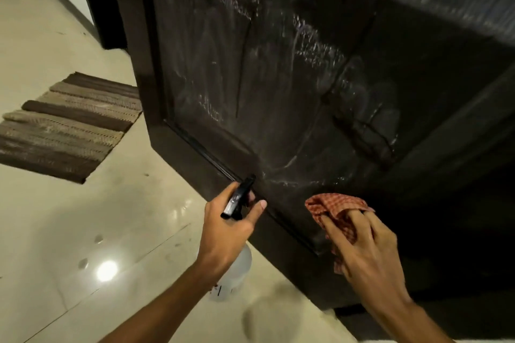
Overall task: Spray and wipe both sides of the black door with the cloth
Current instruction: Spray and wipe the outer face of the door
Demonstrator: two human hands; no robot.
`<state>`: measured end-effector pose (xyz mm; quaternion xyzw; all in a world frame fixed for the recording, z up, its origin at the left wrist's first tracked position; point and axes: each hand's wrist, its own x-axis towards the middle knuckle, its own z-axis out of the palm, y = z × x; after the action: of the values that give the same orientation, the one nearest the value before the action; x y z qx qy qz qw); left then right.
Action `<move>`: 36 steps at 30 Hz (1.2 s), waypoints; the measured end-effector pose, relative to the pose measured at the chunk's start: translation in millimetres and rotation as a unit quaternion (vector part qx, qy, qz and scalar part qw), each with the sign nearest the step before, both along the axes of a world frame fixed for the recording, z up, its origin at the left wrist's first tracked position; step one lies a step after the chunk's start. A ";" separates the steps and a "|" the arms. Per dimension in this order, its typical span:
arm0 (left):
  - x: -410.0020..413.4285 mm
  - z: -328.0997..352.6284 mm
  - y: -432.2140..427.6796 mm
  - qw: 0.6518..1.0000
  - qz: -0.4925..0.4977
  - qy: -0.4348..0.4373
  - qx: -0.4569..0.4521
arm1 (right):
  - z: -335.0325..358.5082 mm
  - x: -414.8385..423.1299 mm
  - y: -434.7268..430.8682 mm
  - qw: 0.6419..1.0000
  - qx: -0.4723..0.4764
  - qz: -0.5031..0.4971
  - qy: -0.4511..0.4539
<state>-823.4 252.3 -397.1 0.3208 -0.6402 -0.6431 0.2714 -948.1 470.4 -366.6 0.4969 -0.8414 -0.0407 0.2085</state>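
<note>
2 hands, L hand [228, 224] w/ clear spray bottle [232, 273], R hand [365, 248] w/ checked cloth [334, 206]

Black door [278, 78] streaked wet; red checked cloth [334, 206] bunched beside it.

We find no text, brand, number or sign that we can read. The clear spray bottle [235, 273] carries a small dark mark and a red spot low on its side, but they are too blurred for us to tell as letters. The white streaks on the black door [278, 78] are spray, not writing.
</note>
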 end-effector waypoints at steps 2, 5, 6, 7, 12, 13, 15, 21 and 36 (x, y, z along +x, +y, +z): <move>-3.8 -19.2 1.0 0.999 0.004 0.026 -0.038 | -11.5 1.0 -9.5 1.000 0.000 0.009 0.022; -8.4 -37.5 -3.5 0.997 0.013 0.053 -0.049 | -1.4 -7.7 -21.0 0.995 -0.046 0.014 0.082; -6.6 -39.8 -0.5 0.996 0.014 0.065 -0.055 | 6.1 -8.7 -20.2 0.991 -0.078 0.020 0.111; -7.1 -42.3 1.1 0.996 0.012 0.070 -0.062 | 10.7 -12.5 -19.2 0.985 -0.104 0.022 0.133; -10.3 -49.7 1.7 0.996 0.001 0.073 -0.056 | -3.9 -19.5 -21.8 0.977 0.111 0.069 0.170; -9.6 -47.7 4.4 0.995 0.000 0.084 -0.054 | 8.5 -19.1 -19.4 0.972 0.113 0.083 0.189; -4.4 -39.4 10.2 0.993 -0.007 0.106 -0.059 | 51.1 -17.0 -20.4 0.976 0.018 0.051 0.213; 1.9 -12.0 28.2 0.987 -0.031 0.131 -0.087 | 46.2 -10.7 -33.7 0.970 0.038 0.029 0.237; 15.0 -13.8 23.2 0.990 -0.009 0.106 -0.091 | -5.9 1.8 -45.9 0.936 0.242 0.055 0.249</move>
<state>-808.5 275.5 -410.8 0.2189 -0.6664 -0.6152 0.3599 -946.3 424.5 -372.5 0.5522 -0.6984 -0.3537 0.2869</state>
